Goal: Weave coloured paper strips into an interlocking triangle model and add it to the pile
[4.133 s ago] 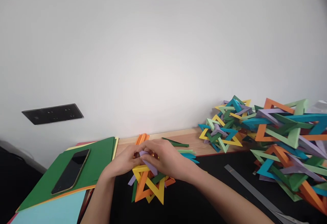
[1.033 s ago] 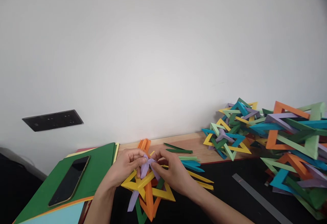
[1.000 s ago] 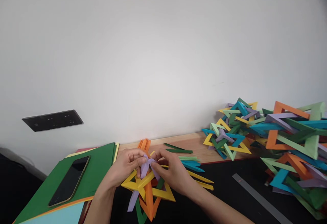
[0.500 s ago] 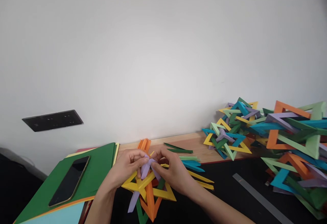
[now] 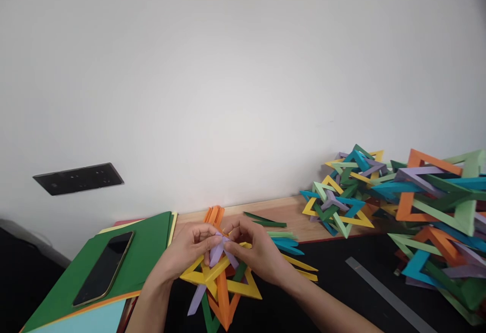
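Pinching the lilac folds [image 5: 217, 254]: the left hand [image 5: 192, 244] and the right hand [image 5: 258, 252] are both grasping them, thumbs pressing against fingertips, the two grips almost meeting.
Star model [image 5: 223, 297]: it is sitting under the hands on the black mat [image 5: 330, 254], its orange, yellow and green points spreading toward the wearer.
Lilac end [image 5: 196, 300]: it is sticking out at the lower left.
Change: four seconds ago the right hand was covering the left fingertips; now the hands are facing each other and the lilac is showing.
Yellow strips [image 5: 300, 263]: they are now showing beside the right wrist.
Blue strips [image 5: 286, 245]: they are lying just behind those.
Gray ruler [image 5: 383, 290]: it is lying slanted farther right, any markings being too small to read.
Paper stars [image 5: 469, 211]: they are crowding the right side.
Phone [image 5: 104, 267]: it is resting dark-screened on green sheets [image 5: 152, 242] at left.
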A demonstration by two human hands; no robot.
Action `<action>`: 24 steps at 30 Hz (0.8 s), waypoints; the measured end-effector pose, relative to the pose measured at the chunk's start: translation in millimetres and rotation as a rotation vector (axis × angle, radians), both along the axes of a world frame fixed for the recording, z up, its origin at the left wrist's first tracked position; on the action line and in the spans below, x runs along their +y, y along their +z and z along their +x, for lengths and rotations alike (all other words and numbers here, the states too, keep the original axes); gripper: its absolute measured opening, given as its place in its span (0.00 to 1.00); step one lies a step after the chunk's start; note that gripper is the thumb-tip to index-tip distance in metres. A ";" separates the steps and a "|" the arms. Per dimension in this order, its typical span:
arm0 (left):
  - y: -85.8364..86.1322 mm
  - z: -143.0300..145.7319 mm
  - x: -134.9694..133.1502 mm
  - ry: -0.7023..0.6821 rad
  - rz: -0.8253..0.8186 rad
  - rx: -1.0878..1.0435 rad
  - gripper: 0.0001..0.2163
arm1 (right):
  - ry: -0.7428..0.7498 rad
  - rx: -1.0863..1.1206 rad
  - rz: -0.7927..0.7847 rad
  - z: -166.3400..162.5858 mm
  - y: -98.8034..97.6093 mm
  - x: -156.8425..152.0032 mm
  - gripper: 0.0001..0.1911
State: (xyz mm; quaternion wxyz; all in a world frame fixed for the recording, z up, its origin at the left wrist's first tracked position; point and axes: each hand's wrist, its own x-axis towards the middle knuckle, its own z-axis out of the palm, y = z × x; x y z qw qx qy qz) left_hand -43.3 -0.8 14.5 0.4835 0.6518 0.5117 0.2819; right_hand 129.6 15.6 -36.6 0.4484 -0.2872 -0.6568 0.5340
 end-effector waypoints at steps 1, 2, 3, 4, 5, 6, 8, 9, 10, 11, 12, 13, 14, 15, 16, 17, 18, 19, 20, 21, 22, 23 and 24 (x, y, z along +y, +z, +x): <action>-0.1 0.0 0.3 0.002 0.000 0.000 0.12 | 0.015 0.011 -0.014 0.7 0.5 0.8 0.05; -0.3 -0.1 0.6 0.002 0.000 -0.001 0.13 | 0.031 0.022 -0.029 1.6 1.3 1.5 0.06; -0.7 -0.1 1.0 -0.001 -0.001 -0.002 0.13 | 0.050 0.030 -0.044 2.7 2.3 2.4 0.07; -1.1 -0.2 1.3 -0.004 -0.002 -0.004 0.13 | 0.072 0.033 -0.058 3.9 3.3 3.3 0.08; -1.5 -0.3 1.6 -0.008 -0.003 -0.004 0.12 | 0.095 0.034 -0.070 5.0 4.3 4.4 0.09; -1.8 -0.3 1.7 -0.012 -0.001 -0.006 0.12 | 0.112 0.033 -0.079 6.1 5.0 5.5 0.09; -1.9 -0.3 1.4 -0.018 0.004 -0.007 0.13 | 0.135 0.034 -0.092 7.7 5.5 7.7 0.10; -1.6 -0.2 1.0 -0.021 0.004 -0.008 0.13 | 0.139 0.036 -0.098 8.0 5.2 8.6 0.10; -1.1 0.2 0.5 -0.021 0.002 -0.009 0.13 | 0.137 0.041 -0.104 8.1 4.7 9.2 0.10; -0.4 0.7 0.0 -0.021 -0.002 -0.009 0.14 | 0.136 0.047 -0.112 8.0 4.1 9.6 0.10; 0.4 1.3 -0.5 -0.021 -0.008 -0.008 0.14 | 0.137 0.053 -0.120 7.8 3.5 9.8 0.11; 1.2 2.0 -0.8 -0.025 -0.013 -0.007 0.14 | 0.141 0.058 -0.128 7.5 3.0 9.8 0.11; 1.9 2.7 -1.1 -0.029 -0.017 -0.005 0.15 | 0.145 0.063 -0.138 7.2 2.8 9.7 0.11; 2.5 3.4 -1.3 -0.035 -0.019 -0.001 0.15 | 0.153 0.070 -0.152 6.9 2.7 9.6 0.12; 2.9 3.9 -1.3 -0.044 -0.020 0.001 0.16 | 0.162 0.078 -0.168 6.7 2.7 9.5 0.13; 3.1 4.3 -1.3 -0.053 -0.019 0.002 0.16 | 0.171 0.085 -0.184 6.6 2.8 9.6 0.13; 3.1 4.4 -1.1 -0.059 -0.016 0.001 0.16 | 0.175 0.093 -0.196 6.5 3.0 9.7 0.14; 2.8 4.4 -0.8 -0.062 -0.014 -0.001 0.16 | 0.178 0.100 -0.204 6.4 3.1 9.8 0.14; 2.4 4.2 -0.6 -0.061 -0.014 -0.003 0.16 | 0.176 0.106 -0.207 6.3 3.2 9.9 0.14; 1.9 4.0 -0.3 -0.060 -0.015 -0.006 0.16 | 0.171 0.107 -0.205 6.2 3.1 9.9 0.14; 1.4 3.7 -0.2 -0.056 -0.016 -0.007 0.16 | 0.161 0.104 -0.201 6.1 3.1 9.8 0.13; 1.0 3.5 -0.1 -0.054 -0.018 -0.007 0.16 | 0.151 0.098 -0.196 6.0 3.0 9.5 0.13; 0.7 3.3 -0.1 -0.055 -0.022 -0.005 0.16 | 0.139 0.091 -0.192 5.9 2.9 9.1 0.12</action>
